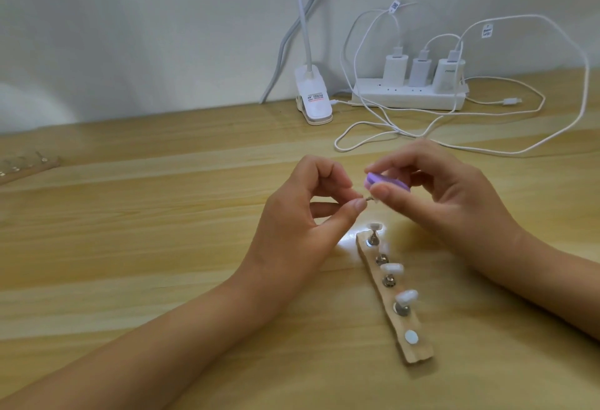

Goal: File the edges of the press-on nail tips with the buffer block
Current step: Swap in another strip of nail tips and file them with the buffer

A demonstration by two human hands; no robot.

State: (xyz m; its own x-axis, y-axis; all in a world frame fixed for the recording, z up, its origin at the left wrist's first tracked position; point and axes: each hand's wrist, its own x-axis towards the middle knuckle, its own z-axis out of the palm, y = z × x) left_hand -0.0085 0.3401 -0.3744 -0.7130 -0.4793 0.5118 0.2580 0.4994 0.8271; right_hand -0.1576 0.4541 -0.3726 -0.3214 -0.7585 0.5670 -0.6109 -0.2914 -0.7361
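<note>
My right hand (435, 192) grips a small purple buffer block (483, 180) between thumb and fingers. My left hand (311, 211) pinches a small metal nail stand (466, 198) whose nail tip sits against the block and is mostly hidden by my right thumb. Below the hands a wooden holder strip (402, 322) lies on the desk. It carries stands with white nail tips: one at the far end (374, 226), one in the middle (392, 268), one nearer me (406, 296). A bare stud (382, 259) and a white round pad (411, 336) also sit on it.
A white power strip (409, 95) with three chargers and looping white cables (487, 146) lies at the back right. A white clip lamp base (87, 103) stands at the desk's far edge. A second wooden strip (26, 168) with stands lies at the far left.
</note>
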